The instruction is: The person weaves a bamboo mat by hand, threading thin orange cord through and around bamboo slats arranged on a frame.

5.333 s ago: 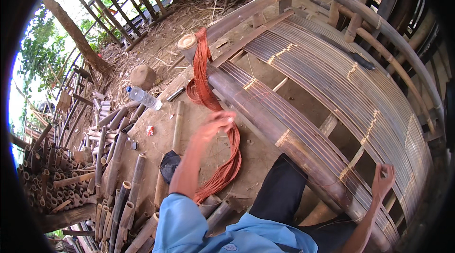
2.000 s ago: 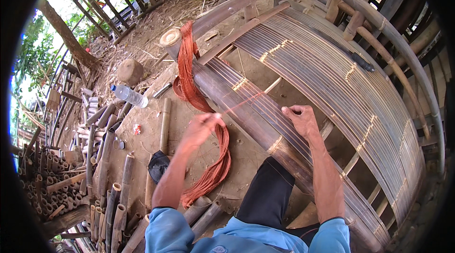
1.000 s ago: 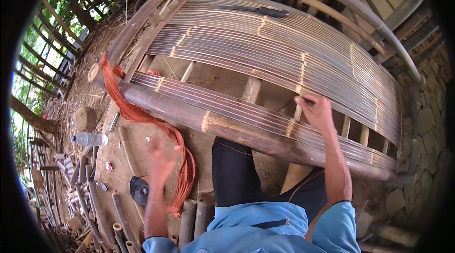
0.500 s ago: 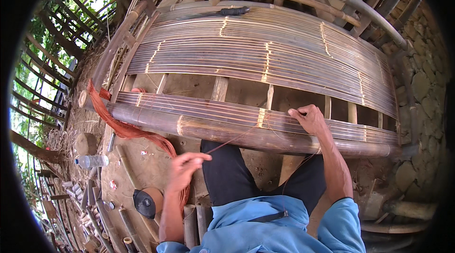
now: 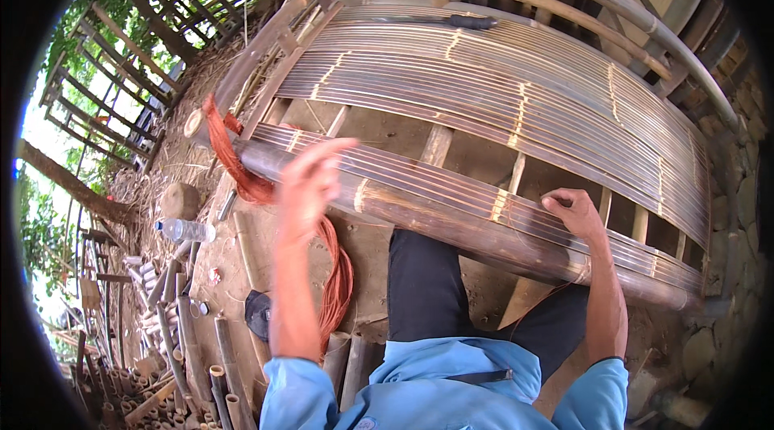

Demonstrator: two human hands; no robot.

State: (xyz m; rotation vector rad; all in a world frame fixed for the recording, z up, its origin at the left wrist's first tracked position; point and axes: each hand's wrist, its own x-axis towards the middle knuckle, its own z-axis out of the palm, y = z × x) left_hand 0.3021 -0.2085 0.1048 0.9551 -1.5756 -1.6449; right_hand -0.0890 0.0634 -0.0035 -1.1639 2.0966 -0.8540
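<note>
My left hand (image 5: 309,184) is raised in front of the bench's near bamboo rail (image 5: 403,203), close to a hank of orange-red cord (image 5: 246,176) draped over the rail's left end. Its fingers are smeared by motion, so what they hold cannot be made out. My right hand (image 5: 576,212) is at the front slat strip (image 5: 468,188), thumb and forefinger curled together in a pinch. Whatever is between those fingertips is too small to see. To the left of it, pale lashing (image 5: 500,204) crosses the strip. A thin reddish cord (image 5: 536,301) runs over my right thigh.
Beyond a gap with crosspieces lies the wider slatted bench surface (image 5: 403,67), bearing a dark-handled long knife (image 5: 472,21). A water bottle (image 5: 188,230), a stone (image 5: 179,200), a dark cap (image 5: 258,313) and cut bamboo lengths (image 5: 193,349) lie on the ground at left.
My left hand has risen from beside my thigh toward the rail and the cord hank. My right hand stays pinched at the front strip. The whole view has swung left.
</note>
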